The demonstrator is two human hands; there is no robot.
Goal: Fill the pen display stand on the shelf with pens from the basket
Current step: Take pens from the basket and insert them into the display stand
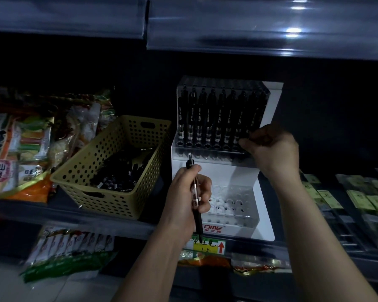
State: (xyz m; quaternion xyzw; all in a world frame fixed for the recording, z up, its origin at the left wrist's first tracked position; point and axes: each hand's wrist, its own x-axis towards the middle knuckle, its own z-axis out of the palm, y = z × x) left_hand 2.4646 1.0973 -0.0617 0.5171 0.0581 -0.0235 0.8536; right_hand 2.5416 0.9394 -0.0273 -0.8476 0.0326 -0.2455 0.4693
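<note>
A white two-tier pen display stand [264,192] sits on the shelf. Its upper tier holds several upright black pens [207,118]; the lower clear tier [231,201] shows bare holes. My right hand [271,147] is at the right end of the upper row, fingers curled and pinching a dark pen there. My left hand [188,192] grips a black pen [195,199] upright in front of the lower tier, tip down. Left of the stand, a yellow perforated basket [90,162] holds several black pens [122,173].
Snack bags [20,149] crowd the shelf left of the basket. Flat green packets [362,197] lie to the right of the stand. A price label [207,245] hangs on the shelf edge; more packets [74,243] sit below. Another shelf [249,29] overhangs above.
</note>
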